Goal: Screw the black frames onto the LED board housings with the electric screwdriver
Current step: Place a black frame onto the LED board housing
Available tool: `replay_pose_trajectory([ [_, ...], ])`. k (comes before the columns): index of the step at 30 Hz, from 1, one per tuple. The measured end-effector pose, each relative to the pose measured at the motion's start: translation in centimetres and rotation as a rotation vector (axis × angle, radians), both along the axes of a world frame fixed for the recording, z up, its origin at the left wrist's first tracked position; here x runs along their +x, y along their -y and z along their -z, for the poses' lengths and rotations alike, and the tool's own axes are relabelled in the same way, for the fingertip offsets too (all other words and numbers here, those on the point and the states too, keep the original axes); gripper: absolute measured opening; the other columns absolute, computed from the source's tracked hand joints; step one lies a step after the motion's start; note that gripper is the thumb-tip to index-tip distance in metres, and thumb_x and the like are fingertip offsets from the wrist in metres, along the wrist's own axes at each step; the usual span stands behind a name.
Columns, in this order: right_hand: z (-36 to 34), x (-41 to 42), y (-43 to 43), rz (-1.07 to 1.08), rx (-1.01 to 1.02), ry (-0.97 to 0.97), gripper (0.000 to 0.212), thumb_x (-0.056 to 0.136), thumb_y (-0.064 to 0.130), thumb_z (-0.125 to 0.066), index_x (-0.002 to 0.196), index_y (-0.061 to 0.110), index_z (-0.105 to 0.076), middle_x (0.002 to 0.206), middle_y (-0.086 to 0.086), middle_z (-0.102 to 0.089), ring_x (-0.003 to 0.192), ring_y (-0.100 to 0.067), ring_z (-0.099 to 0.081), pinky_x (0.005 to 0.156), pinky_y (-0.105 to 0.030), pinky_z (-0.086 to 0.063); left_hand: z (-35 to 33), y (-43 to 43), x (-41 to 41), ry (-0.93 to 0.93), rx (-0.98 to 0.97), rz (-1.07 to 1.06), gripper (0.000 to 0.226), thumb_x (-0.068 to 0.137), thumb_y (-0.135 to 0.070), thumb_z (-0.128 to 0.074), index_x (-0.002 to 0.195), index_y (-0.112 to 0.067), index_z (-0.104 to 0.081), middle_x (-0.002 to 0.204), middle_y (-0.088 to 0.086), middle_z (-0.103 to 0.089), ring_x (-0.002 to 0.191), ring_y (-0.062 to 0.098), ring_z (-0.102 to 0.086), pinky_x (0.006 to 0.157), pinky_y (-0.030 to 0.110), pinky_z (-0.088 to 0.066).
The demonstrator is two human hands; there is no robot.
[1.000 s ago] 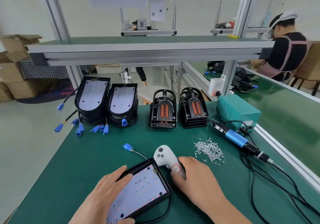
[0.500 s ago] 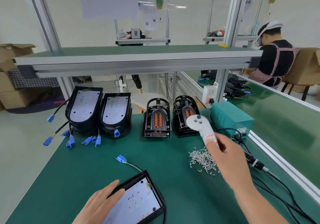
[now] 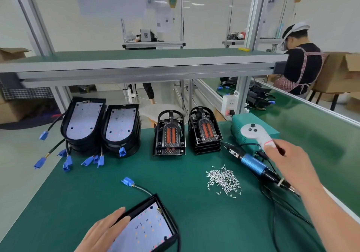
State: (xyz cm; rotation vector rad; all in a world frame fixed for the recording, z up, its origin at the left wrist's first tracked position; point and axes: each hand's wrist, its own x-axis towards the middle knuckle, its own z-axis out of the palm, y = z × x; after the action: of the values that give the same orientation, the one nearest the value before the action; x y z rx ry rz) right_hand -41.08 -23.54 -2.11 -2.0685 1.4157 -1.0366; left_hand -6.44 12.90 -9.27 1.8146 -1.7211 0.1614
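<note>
LED board housings (image 3: 83,123), black plastic shells with pale circuit boards facing up, lean in two stacks at the far left of a dark green bench mat (image 3: 185,209), and their blue plug connectors (image 3: 68,163) trail towards the mat's left edge. Brown cardboard boxes (image 3: 11,54) sit beyond the bench at the left. A long aluminium shelf with a green top (image 3: 144,64) spans the bench, and behind it is a pale wall with printed paper sheets. At the far right a person in a white cap and checked apron (image 3: 302,64) is at another green bench. Right of the housing stacks, two piles of black frames with orange inserts (image 3: 169,135) stand at the mat's far edge, well apart from both hands. Nearer lies a loose heap of small silver screws (image 3: 224,179), then a blue-and-black electric screwdriver (image 3: 253,164) lying on the mat with its cable, and a teal metal power box (image 3: 236,123) behind it. At the near edge a single black LED board housing (image 3: 153,226) lies board up, and the left hand (image 3: 101,234) rests on its left rim with its fingers laid flat and relaxed. The right hand (image 3: 290,166) is raised over the screwdriver without touching it. Its fingers are wrapped round the grip of a white handheld controller (image 3: 251,133), which is held over the power box.
</note>
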Motion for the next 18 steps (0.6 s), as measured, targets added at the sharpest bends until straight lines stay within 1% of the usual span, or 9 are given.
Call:
replay_pose_trajectory([
  [1, 0.4, -1.0, 0.3, 0.002, 0.009, -0.023, 0.029, 0.105, 0.049, -0.055, 0.094, 0.027, -0.071, 0.066, -0.002, -0.061, 0.062, -0.023, -0.055, 0.06, -0.035, -0.04, -0.1, 0.0, -0.1, -0.001, -0.003, -0.005, 0.056, 0.103, -0.068, -0.037, 0.14, -0.03, -0.055, 0.147, -0.005, -0.059, 0.141, -0.008, -0.041, 0.108, 0.01, -0.033],
  [3, 1.1, -3.1, 0.6, 0.004, 0.042, -0.034, 0.032, 0.105, 0.048, -0.055, 0.095, 0.022, -0.069, 0.071, -0.01, -0.061, 0.062, -0.023, -0.053, 0.062, -0.034, -0.037, -0.2, 0.1, -0.2, 0.015, 0.0, -0.01, 0.054, 0.104, -0.066, -0.036, 0.139, -0.03, -0.057, 0.142, 0.002, -0.064, 0.139, -0.005, -0.043, 0.107, 0.01, -0.033],
  [5, 1.6, -4.9, 0.6, 0.008, 0.076, -0.018, 0.027, 0.104, 0.048, -0.057, 0.097, 0.026, -0.071, 0.075, -0.011, -0.061, 0.063, -0.023, -0.052, 0.064, -0.034, -0.035, -0.3, 0.1, -0.3, 0.023, 0.0, -0.01, 0.055, 0.105, -0.065, -0.035, 0.138, -0.028, -0.059, 0.139, 0.005, -0.066, 0.138, -0.003, -0.044, 0.107, 0.011, -0.033],
  [7, 2.0, -6.4, 0.3, 0.025, 0.111, 0.002, 0.027, 0.103, 0.051, -0.058, 0.1, 0.028, -0.073, 0.071, -0.008, -0.058, 0.063, -0.022, -0.051, 0.066, -0.034, -0.033, -0.3, 0.2, -0.3, 0.04, -0.006, -0.014, 0.056, 0.105, -0.065, -0.035, 0.136, -0.026, -0.061, 0.139, 0.005, -0.066, 0.138, -0.003, -0.043, 0.107, 0.011, -0.033],
  [10, 2.8, -8.1, -0.1, 0.082, 0.146, 0.006, 0.031, 0.101, 0.051, -0.061, 0.095, 0.024, -0.074, 0.06, 0.005, -0.051, 0.061, -0.024, -0.047, 0.065, -0.036, -0.032, 0.1, 0.4, -0.1, 0.117, 0.004, -0.019, 0.062, 0.104, -0.066, -0.035, 0.134, -0.021, -0.066, 0.14, 0.006, -0.065, 0.139, -0.001, -0.042, 0.105, 0.012, -0.033],
  [12, 3.3, -8.7, -0.4, 0.129, 0.159, 0.014, 0.023, 0.102, 0.046, -0.063, 0.091, 0.032, -0.077, 0.061, 0.009, -0.06, 0.062, -0.026, -0.055, 0.067, -0.035, -0.04, 0.1, 0.3, -0.1, 0.087, 0.016, -0.031, 0.062, 0.104, -0.067, -0.037, 0.135, -0.021, -0.066, 0.142, 0.005, -0.064, 0.139, 0.0, -0.043, 0.106, 0.011, -0.033],
  [14, 3.7, -8.9, -0.5, 0.157, 0.161, 0.01, 0.018, 0.102, 0.045, -0.064, 0.09, 0.041, -0.076, 0.071, 0.004, -0.071, 0.068, -0.03, -0.064, 0.071, -0.036, -0.048, 0.3, 0.5, 0.0, 0.077, 0.015, -0.025, 0.06, 0.103, -0.068, -0.038, 0.14, -0.026, -0.061, 0.146, 0.002, -0.062, 0.14, 0.0, -0.043, 0.107, 0.01, -0.032],
  [16, 4.2, -8.9, -0.2, 0.176, 0.163, -0.026, 0.021, 0.102, 0.045, -0.064, 0.087, 0.038, -0.077, 0.067, 0.0, -0.069, 0.067, -0.03, -0.063, 0.069, -0.036, -0.048, 0.4, 0.6, 0.3, 0.069, 0.023, 0.002, 0.06, 0.102, -0.069, -0.04, 0.146, -0.031, -0.055, 0.152, -0.003, -0.057, 0.142, 0.0, -0.043, 0.107, 0.01, -0.032],
  [18, 4.7, -8.7, 0.4, 0.187, 0.156, -0.088, 0.03, 0.101, 0.045, -0.064, 0.081, 0.028, -0.077, 0.06, -0.002, -0.065, 0.062, -0.031, -0.06, 0.065, -0.035, -0.047, 0.0, 1.3, 0.7, 0.08, 0.033, 0.028, 0.061, 0.101, -0.07, -0.041, 0.15, -0.036, -0.05, 0.159, -0.011, -0.049, 0.143, 0.0, -0.043, 0.106, 0.01, -0.033],
])
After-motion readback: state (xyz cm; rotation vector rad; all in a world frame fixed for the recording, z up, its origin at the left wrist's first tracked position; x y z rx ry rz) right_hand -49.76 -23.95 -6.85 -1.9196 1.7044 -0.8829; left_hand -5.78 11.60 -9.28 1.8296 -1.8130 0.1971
